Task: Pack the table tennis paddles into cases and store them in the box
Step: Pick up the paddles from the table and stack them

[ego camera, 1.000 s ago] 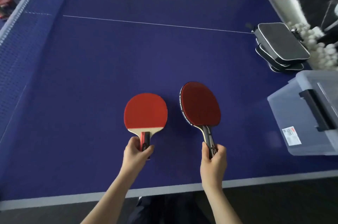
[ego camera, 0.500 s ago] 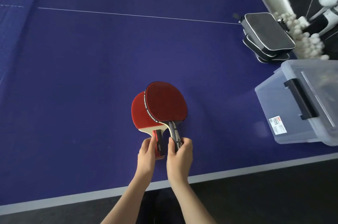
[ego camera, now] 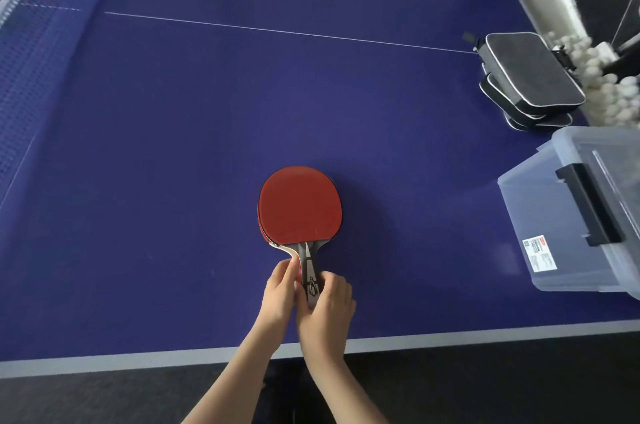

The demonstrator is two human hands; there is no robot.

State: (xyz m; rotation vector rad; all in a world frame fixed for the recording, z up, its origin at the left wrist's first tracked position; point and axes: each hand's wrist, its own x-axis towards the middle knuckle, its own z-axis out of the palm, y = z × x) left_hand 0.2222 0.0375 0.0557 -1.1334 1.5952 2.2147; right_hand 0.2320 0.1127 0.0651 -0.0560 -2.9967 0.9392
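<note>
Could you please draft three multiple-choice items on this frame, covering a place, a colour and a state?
1. Where does the stack of cases lie?
A. at the table's far right edge, beyond the clear box
B. against the net
C. inside the box

2. What colour is the upward face of the top paddle?
A. blue
B. red
C. green

3. How are the paddles arranged?
A. side by side, apart
B. one zipped into a case
C. stacked one on the other, both hands at the handles

Answers:
1 A: the cases sit near the right edge of the table, farther off than the box.
2 B: its rubber shows red.
3 C: the left hand and right hand grip the overlapped handles, and the lower paddle peeks out at the left.
</note>
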